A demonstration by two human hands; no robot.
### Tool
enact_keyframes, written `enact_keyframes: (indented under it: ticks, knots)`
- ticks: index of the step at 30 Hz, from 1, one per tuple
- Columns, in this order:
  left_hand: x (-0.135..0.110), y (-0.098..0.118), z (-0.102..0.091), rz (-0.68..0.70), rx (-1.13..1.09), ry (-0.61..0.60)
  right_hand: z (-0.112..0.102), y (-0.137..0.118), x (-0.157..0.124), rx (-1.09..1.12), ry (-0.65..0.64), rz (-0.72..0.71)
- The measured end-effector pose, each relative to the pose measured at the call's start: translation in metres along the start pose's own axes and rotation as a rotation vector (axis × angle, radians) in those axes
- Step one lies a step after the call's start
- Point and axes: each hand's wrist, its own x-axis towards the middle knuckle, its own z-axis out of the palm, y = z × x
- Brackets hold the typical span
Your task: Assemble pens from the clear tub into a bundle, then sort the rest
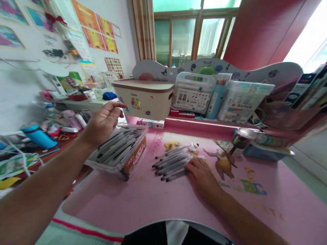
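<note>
My left hand is raised above a clear plastic box full of grey-barrelled pens. Its thumb and fingers are pressed together, the index finger pointing right; anything between them is hidden. On the pink desk, right of the box, lies a pile of clear pens with black tips, roughly side by side with their tips to the left. My right hand rests at the right end of this pile, its fingers closed over the pen ends. The box has a brown printed label on its side.
A cream lidded bin, a clear marker case and a pen pack stand on the shelf behind. On the desk's right are a can and a blue box. A cluttered side table with a blue cylinder is left.
</note>
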Motion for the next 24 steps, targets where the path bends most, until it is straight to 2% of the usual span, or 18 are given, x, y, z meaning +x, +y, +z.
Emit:
enact_keyframes:
  ticks: [3, 6, 8, 11, 13, 15, 19, 20, 22, 24]
  knots:
    - [-0.003, -0.012, 0.003, -0.128, -0.137, -0.198, -0.001, -0.001, 0.0, 0.004, -0.011, 0.001]
    - [-0.008, -0.02, 0.003, -0.234, -0.169, -0.29, -0.002, -0.001, 0.0, 0.0, -0.024, 0.002]
    - [-0.011, -0.023, 0.001, -0.263, -0.187, -0.302, -0.002, -0.001, 0.0, -0.007, -0.026, 0.004]
    - [-0.011, -0.024, -0.002, -0.271, -0.267, -0.231, -0.001, -0.002, 0.0, -0.011, -0.018, 0.013]
    - [-0.012, -0.019, -0.004, -0.207, -0.293, -0.149, -0.001, -0.003, 0.0, -0.009, -0.022, 0.019]
    - [-0.018, -0.009, -0.002, -0.069, -0.282, -0.052, -0.002, -0.004, 0.0, -0.012, -0.025, 0.025]
    - [-0.052, 0.023, 0.013, 0.232, -0.251, 0.13, -0.003, -0.003, -0.001, -0.016, 0.0, 0.029]
    - [-0.066, 0.03, 0.019, 0.286, -0.218, 0.118, -0.003, -0.002, -0.001, -0.012, 0.004, 0.027]
    - [-0.095, 0.041, 0.036, 0.325, -0.178, 0.01, -0.004, 0.0, -0.002, -0.005, 0.003, 0.018]
    - [-0.123, 0.047, 0.058, 0.299, -0.162, -0.221, -0.004, 0.001, -0.002, -0.002, 0.0, 0.013]
